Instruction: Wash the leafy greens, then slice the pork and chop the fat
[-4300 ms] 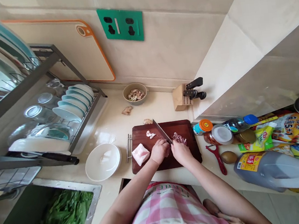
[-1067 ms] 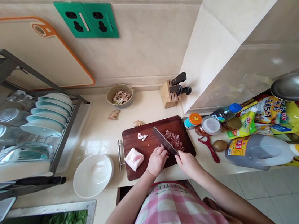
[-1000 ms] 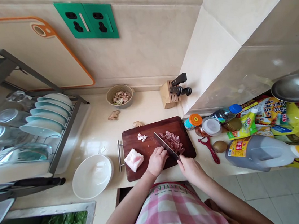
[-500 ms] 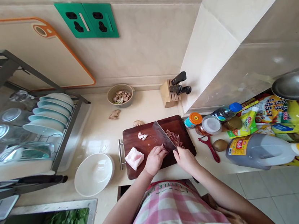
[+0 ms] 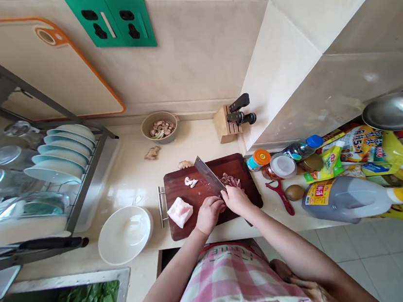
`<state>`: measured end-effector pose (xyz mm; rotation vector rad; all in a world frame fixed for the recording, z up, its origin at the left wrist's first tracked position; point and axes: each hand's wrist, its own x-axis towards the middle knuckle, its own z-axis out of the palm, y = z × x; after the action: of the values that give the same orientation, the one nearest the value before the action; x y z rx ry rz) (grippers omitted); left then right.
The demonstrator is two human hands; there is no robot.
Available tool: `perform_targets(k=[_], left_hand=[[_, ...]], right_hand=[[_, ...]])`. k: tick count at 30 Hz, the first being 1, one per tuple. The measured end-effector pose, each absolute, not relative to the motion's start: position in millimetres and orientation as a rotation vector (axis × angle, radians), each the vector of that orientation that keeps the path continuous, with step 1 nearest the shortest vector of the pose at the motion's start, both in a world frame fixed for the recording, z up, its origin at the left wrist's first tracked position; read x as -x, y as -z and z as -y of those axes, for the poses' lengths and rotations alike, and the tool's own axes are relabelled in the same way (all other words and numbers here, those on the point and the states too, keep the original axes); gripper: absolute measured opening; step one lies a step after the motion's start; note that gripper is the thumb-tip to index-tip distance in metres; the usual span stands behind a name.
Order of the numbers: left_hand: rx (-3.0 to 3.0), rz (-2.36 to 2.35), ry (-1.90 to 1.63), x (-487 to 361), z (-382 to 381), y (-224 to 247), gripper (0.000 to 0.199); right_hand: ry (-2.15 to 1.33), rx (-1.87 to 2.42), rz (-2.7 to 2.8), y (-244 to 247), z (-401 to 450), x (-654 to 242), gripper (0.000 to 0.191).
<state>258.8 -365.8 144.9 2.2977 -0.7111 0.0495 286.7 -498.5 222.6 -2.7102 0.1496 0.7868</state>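
Note:
On the dark wooden cutting board [image 5: 175,179], my right hand [image 5: 236,199] is closed round a cleaver [image 5: 209,173], its blade slanting up to the left. Directly left of the blade, my left hand [image 5: 209,213] presses down with bent fingers on a piece of meat [image 5: 222,207], mostly hidden beneath them. Cut meat [image 5: 231,179] lies to the right of the blade. A pale block of fat [image 5: 180,212] rests at the board's left, with a small white scrap [image 5: 190,181] above it.
Left of the board is a white bowl [image 5: 125,235], beyond it a dish rack [image 5: 90,172] and a sink [image 5: 125,290] with greens. Behind are a basket of slices [image 5: 160,127], ginger [image 5: 152,152] and a knife block [image 5: 224,124]. Jars, a red peeler [image 5: 282,197] and a large bottle [image 5: 354,198] stand or lie right.
My right hand and the cleaver have moved left and slightly up, close against my left hand. The blade tip now lies further left. The whole view has shifted slightly.

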Motion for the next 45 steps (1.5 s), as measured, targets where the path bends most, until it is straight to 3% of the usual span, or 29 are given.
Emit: perform_targets(k=[4, 10, 19, 23, 28, 36, 40, 45], left_hand=[[-2.279, 0.877, -0.027, -256, 362, -150, 0.021], [-2.336, 0.828, -0.031, -263, 369, -144, 0.019], [-2.288, 0.788, -0.058, -267, 366, -145, 0.02], [-2.306, 0.845, -0.024, -264, 365, -151, 0.019], [-2.31, 0.817, 0.025, -267, 367, -149, 0.02], [-2.294, 0.786, -0.052, -267, 363, -141, 0.02], [-2.296, 0.798, -0.038, -262, 359, -145, 0.019], [-2.333, 0.864, 0.037, -265, 362, -146, 0.021]], right_hand=[[-0.645, 2.777, -0.069, -225, 519, -254, 0.029], [-0.825, 2.77, -0.091, -235, 535, -209, 0.027], [-0.71, 2.74, -0.103, -214, 503, -277, 0.029], [-0.666, 2.752, -0.064, -221, 529, -250, 0.03], [-0.846, 2.723, -0.066, -232, 539, -214, 0.028], [-0.732, 2.698, -0.084, -220, 498, -283, 0.031], [-0.697, 2.72, -0.052, -226, 523, -260, 0.03], [-0.889, 2.726, -0.035, -233, 539, -215, 0.029]])
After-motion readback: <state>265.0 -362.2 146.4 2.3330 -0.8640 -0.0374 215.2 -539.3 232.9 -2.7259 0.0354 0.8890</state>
